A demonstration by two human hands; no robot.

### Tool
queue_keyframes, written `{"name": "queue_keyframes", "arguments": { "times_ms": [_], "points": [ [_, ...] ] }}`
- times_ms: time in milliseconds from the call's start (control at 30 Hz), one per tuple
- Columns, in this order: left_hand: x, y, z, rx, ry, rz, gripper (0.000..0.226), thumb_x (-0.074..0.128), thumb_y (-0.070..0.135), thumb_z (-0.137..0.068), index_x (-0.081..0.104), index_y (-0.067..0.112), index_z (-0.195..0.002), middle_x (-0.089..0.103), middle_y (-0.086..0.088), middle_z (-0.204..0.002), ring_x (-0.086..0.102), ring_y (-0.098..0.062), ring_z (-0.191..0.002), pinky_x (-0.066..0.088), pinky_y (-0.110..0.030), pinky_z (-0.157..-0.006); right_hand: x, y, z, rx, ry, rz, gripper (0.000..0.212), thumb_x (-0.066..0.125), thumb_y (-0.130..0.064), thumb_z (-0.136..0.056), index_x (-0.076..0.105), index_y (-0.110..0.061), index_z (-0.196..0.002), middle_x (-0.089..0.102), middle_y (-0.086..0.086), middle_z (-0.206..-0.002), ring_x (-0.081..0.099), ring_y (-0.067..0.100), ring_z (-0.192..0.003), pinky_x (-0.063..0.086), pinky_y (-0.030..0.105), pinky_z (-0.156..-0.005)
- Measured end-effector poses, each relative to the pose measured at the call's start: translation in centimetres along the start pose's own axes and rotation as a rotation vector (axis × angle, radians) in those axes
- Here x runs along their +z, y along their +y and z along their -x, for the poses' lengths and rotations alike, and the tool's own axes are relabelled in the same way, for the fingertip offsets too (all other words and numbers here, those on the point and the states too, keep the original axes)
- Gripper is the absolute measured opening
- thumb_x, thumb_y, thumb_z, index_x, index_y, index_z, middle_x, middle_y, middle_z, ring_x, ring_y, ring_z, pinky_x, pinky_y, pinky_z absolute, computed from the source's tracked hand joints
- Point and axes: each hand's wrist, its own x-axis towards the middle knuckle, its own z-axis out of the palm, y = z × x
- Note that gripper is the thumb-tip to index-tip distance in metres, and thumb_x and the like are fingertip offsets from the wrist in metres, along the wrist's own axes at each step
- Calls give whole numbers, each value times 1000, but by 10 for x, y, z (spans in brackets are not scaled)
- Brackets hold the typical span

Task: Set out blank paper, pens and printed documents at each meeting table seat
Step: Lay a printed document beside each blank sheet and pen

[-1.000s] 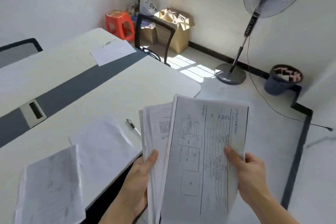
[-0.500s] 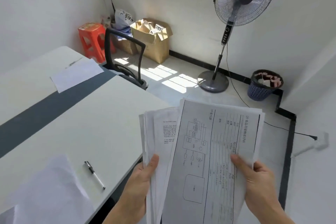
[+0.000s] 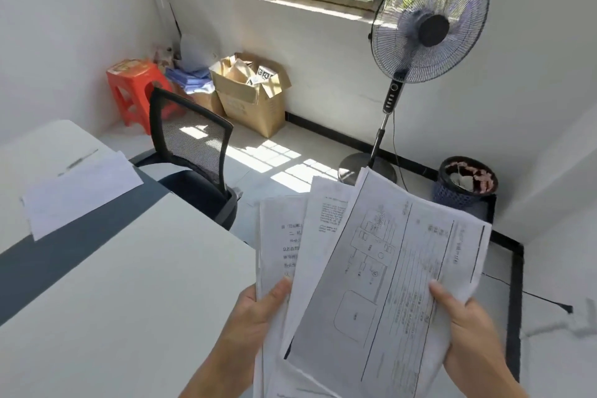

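While the left hand (image 3: 255, 317) and the right hand (image 3: 468, 329) share a fanned stack of printed documents (image 3: 323, 236), the pages hang in the air just past the near corner of the white table (image 3: 129, 300). Left-hand fingers (image 3: 277, 292) pinch the lower sheets, thumb on the front and the rest hidden behind the paper. Right-hand fingers (image 3: 442, 292) pinch the right edge of the top sheet (image 3: 387, 284), which carries a diagram and ruled columns and tilts to the right. Across the table's dark centre strip lies a blank sheet (image 3: 80, 191), with a pen (image 3: 77, 162) just beyond its far edge. At the table's end stands a black mesh chair (image 3: 193, 152). Beyond it are a red stool (image 3: 135, 87), an open cardboard box (image 3: 252, 97), a standing fan (image 3: 429, 26) and a dark wastebasket (image 3: 465, 184).
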Motion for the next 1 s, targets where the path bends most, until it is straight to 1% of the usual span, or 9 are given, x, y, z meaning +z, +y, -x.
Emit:
{"name": "queue_keyframes", "arguments": {
  "times_ms": [167, 300, 367, 467, 533, 633, 767, 900, 1000],
  "points": [
    [23, 21, -63, -12, 64, -30, 35, 59, 24, -87, 67, 3, -114, 71, -21, -110, 68, -39, -102, 50, -54, -95, 12, -23, -80, 114, -114, 25, 27, 58, -8, -87, 64, -4, -113, 75, 18, -103, 75, 32, -83, 62, 42, -63],
    [57, 47, -121, 45, 168, -38, 37, 59, 26, -86, 67, 6, -115, 73, -17, -106, 70, -34, -98, 52, -50, -94, 30, -50, -160, 135, -148, 98, 32, 66, -3, -76, 65, 5, -107, 75, 22, -97, 74, 36, -77, 62, 48, -65],
    [76, 62, -151, 144, 268, -65, 38, 61, 25, -87, 60, 20, -124, 74, -5, -108, 71, -25, -98, 54, -45, -90, 42, -70, -202, 141, -162, 116, 19, 63, 1, -82, 66, 3, -100, 77, 18, -88, 75, 32, -70, 62, 44, -60],
    [94, 86, -188, 304, 452, -170, 69, 68, 22, -81, 35, 49, -136, 63, 18, -119, 67, -5, -103, 54, -31, -90, 64, -100, -255, 167, -228, 143, 13, 61, 2, -85, 67, 0, -96, 77, 16, -86, 75, 29, -69, 62, 42, -59],
    [101, 98, -209, 344, 525, -196, 66, 68, 25, -81, 38, 54, -133, 57, 25, -125, 59, 3, -114, 49, -29, -98, 84, -116, -285, 169, -287, 189, 13, 61, 2, -86, 66, -2, -97, 78, 13, -85, 75, 27, -69, 62, 40, -59],
    [103, 111, -228, 303, 550, -84, 40, 64, 33, -79, 62, 34, -119, 67, 17, -121, 57, -5, -120, 40, -34, -108, 120, -131, -321, 174, -388, 242, 13, 60, 2, -86, 67, -4, -95, 78, 10, -85, 75, 24, -70, 63, 37, -60],
    [85, 127, -246, 268, 602, 34, 19, 60, 22, -89, 74, 13, -97, 77, -2, -99, 69, -18, -102, 48, -27, -95, 175, -130, -358, 211, -529, 285, 18, 62, -1, -79, 67, -3, -96, 78, 10, -83, 75, 23, -70, 61, 32, -55],
    [52, 149, -264, 363, 726, 5, 21, 74, 23, -76, 76, 3, -78, 76, -11, -83, 71, -21, -84, 51, -17, -75, 234, -116, -385, 321, -648, 364, 32, 66, -7, -74, 66, 2, -105, 76, 19, -94, 75, 30, -76, 62, 37, -59],
    [24, 163, -280, 436, 839, 21, 44, 85, 39, -59, 69, 0, -71, 70, -17, -74, 65, -21, -73, 49, -29, -78, 277, -109, -402, 349, -702, 439, 33, 67, -8, -73, 67, 3, -105, 75, 21, -97, 74, 35, -81, 62, 43, -66]
  ]
}}
